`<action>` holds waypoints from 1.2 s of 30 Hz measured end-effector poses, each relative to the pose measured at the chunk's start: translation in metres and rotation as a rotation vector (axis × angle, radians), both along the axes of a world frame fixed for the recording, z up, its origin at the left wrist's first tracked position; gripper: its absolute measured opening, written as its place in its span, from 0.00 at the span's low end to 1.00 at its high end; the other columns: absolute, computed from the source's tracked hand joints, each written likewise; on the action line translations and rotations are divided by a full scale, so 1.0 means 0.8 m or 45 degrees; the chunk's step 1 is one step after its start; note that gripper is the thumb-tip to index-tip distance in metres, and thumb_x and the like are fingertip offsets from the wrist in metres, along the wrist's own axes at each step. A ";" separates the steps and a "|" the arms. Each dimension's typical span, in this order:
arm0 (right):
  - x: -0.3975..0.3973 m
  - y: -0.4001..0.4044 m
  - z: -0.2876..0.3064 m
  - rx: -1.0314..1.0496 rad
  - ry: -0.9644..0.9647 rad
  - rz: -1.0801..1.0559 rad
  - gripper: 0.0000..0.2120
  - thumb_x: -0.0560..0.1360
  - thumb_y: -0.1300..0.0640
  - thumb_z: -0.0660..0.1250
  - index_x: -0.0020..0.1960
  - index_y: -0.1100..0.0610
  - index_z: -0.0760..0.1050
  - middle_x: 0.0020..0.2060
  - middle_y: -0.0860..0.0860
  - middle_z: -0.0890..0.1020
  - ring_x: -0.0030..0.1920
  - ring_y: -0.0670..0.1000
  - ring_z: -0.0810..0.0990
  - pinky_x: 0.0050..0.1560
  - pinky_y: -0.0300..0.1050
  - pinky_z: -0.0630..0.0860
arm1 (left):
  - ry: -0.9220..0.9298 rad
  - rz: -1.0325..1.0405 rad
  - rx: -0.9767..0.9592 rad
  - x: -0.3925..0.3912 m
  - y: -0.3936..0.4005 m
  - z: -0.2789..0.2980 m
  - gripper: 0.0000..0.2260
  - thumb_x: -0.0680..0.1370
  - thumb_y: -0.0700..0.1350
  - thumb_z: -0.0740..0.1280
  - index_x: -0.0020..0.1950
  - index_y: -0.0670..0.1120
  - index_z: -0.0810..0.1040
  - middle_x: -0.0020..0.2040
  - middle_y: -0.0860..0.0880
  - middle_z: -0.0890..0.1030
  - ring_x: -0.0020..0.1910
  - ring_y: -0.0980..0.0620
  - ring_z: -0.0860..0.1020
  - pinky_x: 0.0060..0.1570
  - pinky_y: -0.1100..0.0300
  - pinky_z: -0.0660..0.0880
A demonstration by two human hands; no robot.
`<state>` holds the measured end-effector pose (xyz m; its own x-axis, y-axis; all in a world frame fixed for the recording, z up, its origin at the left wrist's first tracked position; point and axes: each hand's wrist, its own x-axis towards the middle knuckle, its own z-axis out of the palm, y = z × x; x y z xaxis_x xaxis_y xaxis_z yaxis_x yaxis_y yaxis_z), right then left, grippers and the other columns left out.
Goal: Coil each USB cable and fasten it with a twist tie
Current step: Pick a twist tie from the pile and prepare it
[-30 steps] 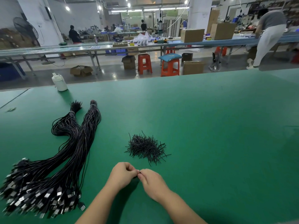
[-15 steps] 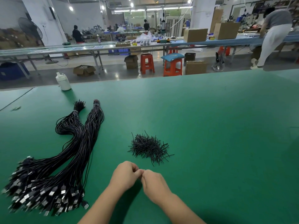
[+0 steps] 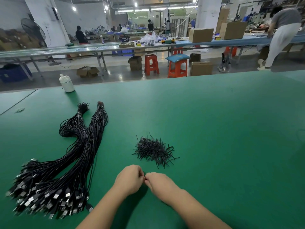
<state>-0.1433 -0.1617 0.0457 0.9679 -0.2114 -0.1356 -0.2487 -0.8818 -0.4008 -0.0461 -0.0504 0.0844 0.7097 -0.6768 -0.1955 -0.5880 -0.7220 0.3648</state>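
Note:
Two long bundles of black USB cables (image 3: 79,151) lie on the left of the green table (image 3: 214,129), their metal plugs fanned out near the front left. A loose pile of short black twist ties (image 3: 154,150) lies at the centre. Just in front of that pile my left hand (image 3: 130,179) and my right hand (image 3: 159,183) meet, fingers curled, fingertips touching. A small dark thing shows between the fingertips; the fingers hide most of it, so I cannot tell what it is.
A white plastic bottle (image 3: 66,83) stands at the table's far edge on the left. Beyond the edge are orange stools (image 3: 177,66), cardboard boxes and other work tables. A person (image 3: 280,35) stands at the far right.
My hands stay together in front of the twist ties, fingers working slightly. The camera has shifted a little, so the whole scene sits slightly further right in view.

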 end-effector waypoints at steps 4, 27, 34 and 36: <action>-0.008 -0.012 0.035 -0.463 -0.285 0.010 0.16 0.78 0.48 0.67 0.60 0.57 0.74 0.58 0.55 0.77 0.62 0.58 0.76 0.61 0.54 0.72 | -0.027 0.082 -0.082 0.004 0.001 0.001 0.05 0.76 0.47 0.65 0.40 0.52 0.74 0.42 0.52 0.81 0.44 0.49 0.79 0.44 0.58 0.74; -0.026 -0.033 0.082 0.172 -0.651 -0.026 0.15 0.78 0.54 0.69 0.65 0.53 0.79 0.48 0.48 0.77 0.48 0.49 0.78 0.54 0.44 0.74 | 0.946 0.301 -1.052 -0.023 0.013 0.058 0.06 0.78 0.36 0.68 0.42 0.41 0.78 0.32 0.47 0.78 0.32 0.52 0.73 0.34 0.63 0.71; -0.023 -0.021 0.091 0.482 -0.650 -0.196 0.12 0.80 0.52 0.66 0.38 0.52 0.72 0.32 0.43 0.73 0.35 0.42 0.70 0.38 0.42 0.66 | 0.462 0.093 -1.064 -0.025 0.010 0.061 0.05 0.78 0.40 0.70 0.42 0.46 0.79 0.34 0.53 0.78 0.34 0.57 0.71 0.36 0.65 0.69; -0.022 -0.017 0.093 0.680 -0.592 -0.287 0.14 0.81 0.52 0.64 0.39 0.58 0.73 0.26 0.44 0.71 0.29 0.44 0.67 0.34 0.45 0.65 | 0.324 0.063 -1.040 -0.026 0.007 0.063 0.07 0.78 0.41 0.70 0.41 0.48 0.78 0.32 0.56 0.77 0.32 0.59 0.71 0.35 0.67 0.68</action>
<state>-0.1609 -0.1757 0.1198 0.8915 -0.4317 0.1374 -0.1009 -0.4849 -0.8688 -0.0666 -0.0446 0.1349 0.7426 -0.6444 0.1823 -0.3922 -0.1978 0.8983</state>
